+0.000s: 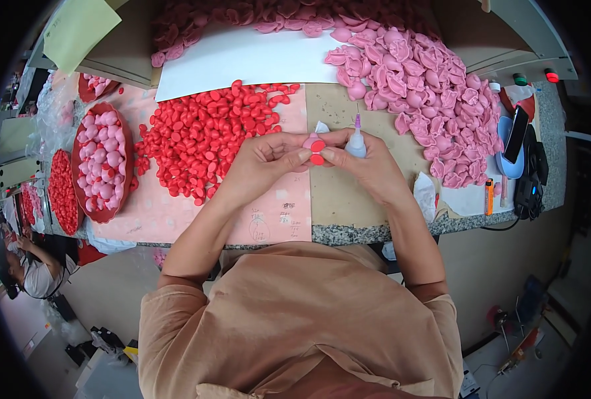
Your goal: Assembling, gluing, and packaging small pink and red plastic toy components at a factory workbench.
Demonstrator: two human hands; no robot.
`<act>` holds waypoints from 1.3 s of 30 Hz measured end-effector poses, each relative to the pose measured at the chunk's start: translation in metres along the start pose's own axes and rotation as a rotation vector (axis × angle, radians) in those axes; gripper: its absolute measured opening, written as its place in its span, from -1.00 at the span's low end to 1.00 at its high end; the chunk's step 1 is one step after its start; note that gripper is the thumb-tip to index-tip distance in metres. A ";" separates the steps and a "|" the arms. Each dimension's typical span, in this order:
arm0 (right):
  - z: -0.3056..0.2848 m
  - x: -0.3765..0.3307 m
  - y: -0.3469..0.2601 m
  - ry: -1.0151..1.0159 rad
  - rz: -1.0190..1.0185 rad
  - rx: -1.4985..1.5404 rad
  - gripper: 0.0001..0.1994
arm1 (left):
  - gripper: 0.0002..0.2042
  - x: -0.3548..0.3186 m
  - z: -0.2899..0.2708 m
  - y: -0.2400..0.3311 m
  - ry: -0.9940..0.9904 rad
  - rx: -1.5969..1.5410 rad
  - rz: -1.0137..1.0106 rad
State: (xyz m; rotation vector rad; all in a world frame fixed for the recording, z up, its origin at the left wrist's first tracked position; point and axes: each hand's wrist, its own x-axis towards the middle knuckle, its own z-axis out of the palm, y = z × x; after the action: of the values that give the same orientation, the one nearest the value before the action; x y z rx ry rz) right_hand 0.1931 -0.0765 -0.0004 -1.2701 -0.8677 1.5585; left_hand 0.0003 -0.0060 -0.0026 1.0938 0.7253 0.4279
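Observation:
Both my hands meet at the middle of the table around a small pink rounded piece with two flat red ovals (316, 159) on it. My left hand (269, 163) is closed, its thumb and fingers pinching the piece from the left. My right hand (362, 166) presses its thumb to the right side of the same piece. Between the right fingers stands a translucent squeeze bottle (356, 145) with a purple needle tip, pointing away from me. Fingers hide much of the pink piece.
Red oval pieces (199, 133) are heaped on pink paper at left, beside a red bowl (76, 176) of pink-and-red pieces. Pink shell-like pieces (435, 113) spread at far right. A phone (515, 135), an orange lighter (489, 197) and crumpled tissue (426, 196) lie at right. Another person (39, 276) sits far left.

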 end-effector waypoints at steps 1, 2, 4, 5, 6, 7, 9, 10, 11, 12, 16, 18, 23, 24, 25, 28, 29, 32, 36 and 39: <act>-0.001 0.000 0.000 -0.003 -0.005 -0.001 -0.76 | -0.73 0.000 0.001 0.000 0.000 -0.009 0.001; 0.000 0.000 0.001 -0.005 -0.006 0.000 -0.76 | -0.73 0.000 0.001 0.001 0.001 -0.007 0.001; 0.001 0.001 0.002 0.002 -0.018 0.039 -0.77 | -0.73 0.000 0.001 0.002 0.021 0.018 -0.015; 0.000 0.001 0.002 0.003 -0.019 0.040 -0.77 | -0.73 0.000 0.001 0.001 0.020 0.020 -0.015; -0.002 0.001 0.003 0.001 -0.010 0.020 -0.77 | -0.73 0.000 0.001 0.000 0.018 0.008 -0.010; -0.002 0.001 0.004 -0.001 -0.001 -0.001 -0.77 | -0.73 0.000 0.001 -0.001 0.017 -0.004 -0.005; -0.001 0.001 0.003 0.004 -0.004 0.000 -0.77 | -0.73 0.000 0.001 -0.001 0.017 0.014 -0.002; -0.001 0.000 0.002 0.009 -0.005 -0.001 -0.77 | -0.73 0.000 0.001 -0.001 0.018 0.030 0.002; -0.001 0.000 0.002 0.009 -0.007 -0.001 -0.77 | -0.73 0.000 0.001 -0.001 0.019 0.032 0.003; -0.001 0.000 0.003 0.008 -0.024 -0.018 -0.77 | -0.72 0.000 0.001 -0.001 0.019 0.021 0.014; 0.000 -0.002 0.003 0.002 -0.085 -0.036 -0.76 | -0.71 -0.002 0.002 -0.003 0.018 -0.008 0.063; 0.000 -0.003 0.004 0.005 -0.091 -0.043 -0.77 | -0.71 -0.002 0.002 -0.003 0.022 -0.006 0.065; 0.000 -0.001 0.003 0.006 -0.072 -0.041 -0.76 | -0.71 -0.002 0.001 -0.001 0.027 -0.012 0.043; 0.000 0.000 0.003 0.004 -0.044 -0.037 -0.76 | -0.72 -0.002 0.000 -0.001 0.025 -0.001 0.033; 0.000 0.000 0.004 0.001 -0.016 -0.034 -0.76 | -0.73 -0.002 0.000 -0.001 0.023 0.010 0.024; 0.000 0.000 0.003 0.009 -0.006 -0.058 -0.76 | -0.73 -0.004 0.000 0.001 0.019 0.013 0.032; 0.000 0.000 0.002 0.008 -0.007 -0.059 -0.76 | -0.73 -0.003 0.000 0.001 0.019 0.013 0.033; 0.000 -0.001 0.002 0.010 -0.016 -0.045 -0.76 | -0.73 -0.003 0.001 0.001 0.015 0.013 0.031; 0.001 0.000 0.001 0.011 -0.006 -0.044 -0.76 | -0.72 -0.003 0.001 0.002 0.015 -0.011 0.025; 0.001 -0.001 0.001 0.008 -0.026 -0.040 -0.76 | -0.72 -0.004 0.002 0.001 0.018 -0.004 0.046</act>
State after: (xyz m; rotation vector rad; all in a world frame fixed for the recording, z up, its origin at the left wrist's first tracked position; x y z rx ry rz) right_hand 0.1923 -0.0777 -0.0004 -1.2874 -0.9115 1.5213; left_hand -0.0009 -0.0090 0.0004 1.1056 0.7160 0.4789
